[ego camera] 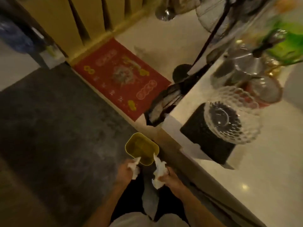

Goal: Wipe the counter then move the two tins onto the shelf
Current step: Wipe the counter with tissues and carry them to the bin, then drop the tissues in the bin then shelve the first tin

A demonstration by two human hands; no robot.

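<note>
My left hand point(127, 168) grips a crumpled white tissue point(135, 167), and my right hand point(168, 175) grips a second crumpled white tissue point(158, 172). Both hands hover low over the floor, just in front of a small yellow-green bin point(142, 149) whose open top faces up. The white counter point(270, 169) runs along the right side. A red tin point(264, 94) shows blurred behind a clear glass bowl point(232, 115) on the counter. I cannot make out a second tin.
A black square block point(208, 141) sits under the glass bowl. Steel pots point(242, 66) and a green glass piece point(285, 46) crowd the counter's far end. A red doormat point(121, 77) lies by the wooden door; a fan stand point(182, 72) rises nearby. Dark grey floor spreads left.
</note>
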